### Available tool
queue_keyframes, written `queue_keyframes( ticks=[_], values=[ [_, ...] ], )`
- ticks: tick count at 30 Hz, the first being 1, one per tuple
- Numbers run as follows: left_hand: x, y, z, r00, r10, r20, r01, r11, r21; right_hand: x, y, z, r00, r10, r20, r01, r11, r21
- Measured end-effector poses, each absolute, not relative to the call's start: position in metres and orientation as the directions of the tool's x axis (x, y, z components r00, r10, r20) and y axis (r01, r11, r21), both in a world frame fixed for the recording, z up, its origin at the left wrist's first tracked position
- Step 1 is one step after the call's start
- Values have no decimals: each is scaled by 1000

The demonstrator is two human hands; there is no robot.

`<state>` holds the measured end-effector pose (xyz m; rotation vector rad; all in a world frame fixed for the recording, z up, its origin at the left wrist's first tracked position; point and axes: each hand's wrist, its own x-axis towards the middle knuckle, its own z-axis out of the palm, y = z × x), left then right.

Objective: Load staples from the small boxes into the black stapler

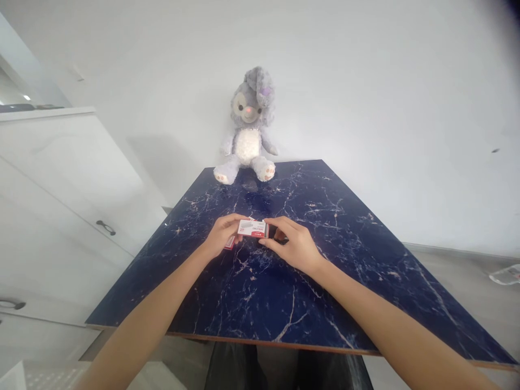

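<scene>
A small red and white cardboard box (252, 228) is held above the middle of the table; a grey strip that looks like staples is printed on its face. My left hand (221, 234) is closed on the box's left end, the thumb and fingertips at its edge. At the right end, my right hand (298, 244) pinches the box between thumb and forefinger. Something dark (278, 233) shows between this hand and the box; I cannot make out what it is. Below my left fingers lies a second red and white piece (229, 244), partly hidden by the hand.
The dark blue marble-patterned table (284, 319) narrows toward the wall. A grey plush rabbit (247, 135) sits at its far edge. White cabinets (60, 206) stand on the left, and a clear plastic item (506, 275) lies on the floor at right.
</scene>
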<state>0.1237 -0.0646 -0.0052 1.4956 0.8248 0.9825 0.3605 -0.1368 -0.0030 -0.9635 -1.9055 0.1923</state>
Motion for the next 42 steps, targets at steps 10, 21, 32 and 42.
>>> queue_keyframes(
  ticks=[10, 21, 32, 42],
  values=[
    [116, -50, -8, 249, 931, 268, -168, -231, 958, 363, -138, 5, -164, 691, 704, 570, 649, -504],
    [125, -70, 0, 442, 842, 310, -167, -262, 950, 361, -137, 0, -135, 722, 679, 637, 588, -499],
    [125, -64, -4, 274, 917, 289, 15, -304, 952, 362, -139, 12, 56, 777, 627, 485, 528, -697],
    [136, -86, 0, 485, 839, 245, 258, -405, 877, 353, -141, -1, 22, 876, 481, 371, 440, -818]
  ],
)
